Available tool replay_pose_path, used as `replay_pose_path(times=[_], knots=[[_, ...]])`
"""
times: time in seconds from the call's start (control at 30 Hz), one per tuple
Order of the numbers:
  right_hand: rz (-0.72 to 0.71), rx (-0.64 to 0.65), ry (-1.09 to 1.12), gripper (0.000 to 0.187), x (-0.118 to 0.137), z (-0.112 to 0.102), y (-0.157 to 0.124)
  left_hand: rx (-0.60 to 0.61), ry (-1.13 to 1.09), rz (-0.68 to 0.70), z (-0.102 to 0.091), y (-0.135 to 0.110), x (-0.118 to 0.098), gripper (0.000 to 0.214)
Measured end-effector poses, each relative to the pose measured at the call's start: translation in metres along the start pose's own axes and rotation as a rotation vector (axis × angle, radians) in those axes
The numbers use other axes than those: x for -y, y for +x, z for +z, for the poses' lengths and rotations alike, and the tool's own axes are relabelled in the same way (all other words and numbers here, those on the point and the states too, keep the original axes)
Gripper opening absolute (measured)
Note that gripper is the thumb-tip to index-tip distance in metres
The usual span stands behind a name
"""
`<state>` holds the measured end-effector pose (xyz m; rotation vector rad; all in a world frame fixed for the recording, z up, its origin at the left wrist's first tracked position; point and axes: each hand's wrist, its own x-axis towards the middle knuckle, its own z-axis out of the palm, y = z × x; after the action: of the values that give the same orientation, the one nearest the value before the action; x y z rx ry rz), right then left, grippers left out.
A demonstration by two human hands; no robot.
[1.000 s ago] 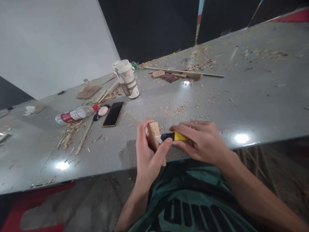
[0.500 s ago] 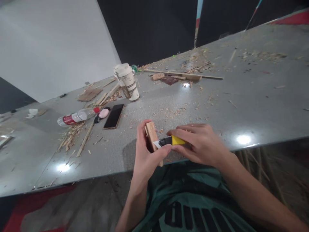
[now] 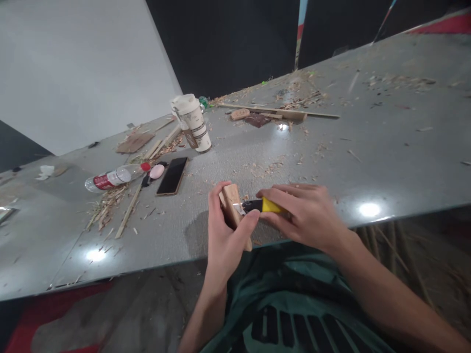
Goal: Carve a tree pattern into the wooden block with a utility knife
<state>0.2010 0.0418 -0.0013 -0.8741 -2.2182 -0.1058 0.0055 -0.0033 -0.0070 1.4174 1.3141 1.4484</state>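
Head view: left hand curls round the wood near the worktop edge; right hand grips the knife, blade at the wood. Slipping could cut the left thumb.

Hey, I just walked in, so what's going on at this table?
A person is working on a wooden block with a knife. The left hand grips the block near the table edge, while the right hand holds the knife by its yellow handle, its blade against the wood. Wood shavings are scattered about. Over to the left, a phone and a plastic bottle lie flat, and a lidded cup stands behind them.
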Motion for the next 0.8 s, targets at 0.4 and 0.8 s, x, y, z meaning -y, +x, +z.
replay_pose_path(times=[0.4,0.8], knots=[[-0.067,0.121,0.131,0.042,-0.002,-0.003,0.001,0.111,-0.082,-0.084,-0.008,0.004,-0.002,0.069],[-0.072,0.031,0.032,0.039,0.001,-0.001,0.0,0.15,-0.146,-0.032,-0.008,0.003,0.001,0.059]])
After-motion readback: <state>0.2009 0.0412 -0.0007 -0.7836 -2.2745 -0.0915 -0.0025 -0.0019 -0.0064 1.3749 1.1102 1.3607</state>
